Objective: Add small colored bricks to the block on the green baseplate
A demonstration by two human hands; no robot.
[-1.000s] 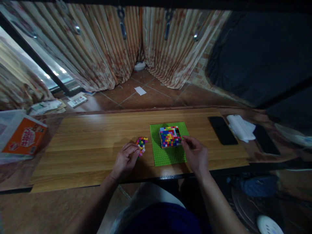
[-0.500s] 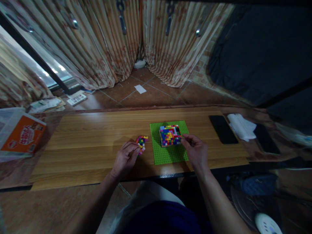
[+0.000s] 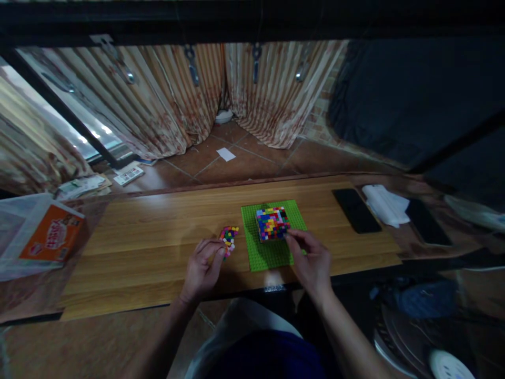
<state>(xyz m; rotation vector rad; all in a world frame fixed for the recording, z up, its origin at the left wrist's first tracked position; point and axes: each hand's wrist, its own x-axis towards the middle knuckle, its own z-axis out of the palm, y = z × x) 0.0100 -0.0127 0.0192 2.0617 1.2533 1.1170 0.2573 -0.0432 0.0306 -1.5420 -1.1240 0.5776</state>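
Observation:
A block of many-coloured building bricks (image 3: 271, 223) stands on a green studded baseplate (image 3: 264, 259). My right hand (image 3: 311, 258) is at the block's near right corner, thumb and forefinger pinched together; whether a brick sits between the fingertips is hidden. Left of the baseplate, a small pile of loose bricks (image 3: 229, 235) lies on the wooden table. My left hand (image 3: 204, 265) is beside that pile with its thumb and fingertips close together at the pile's edge. Anything between them is too small to make out.
A black phone-like slab (image 3: 357, 210) lies on the table's right, with white tissue paper (image 3: 385, 204) and another dark slab (image 3: 428, 221) beyond it. A clear plastic box with an orange label (image 3: 51, 234) stands at the left. A dark bar crosses the top.
My right hand has moved left, from beside the block to its near right corner. The left hand stays by the loose bricks. The camera view has tilted slightly upward.

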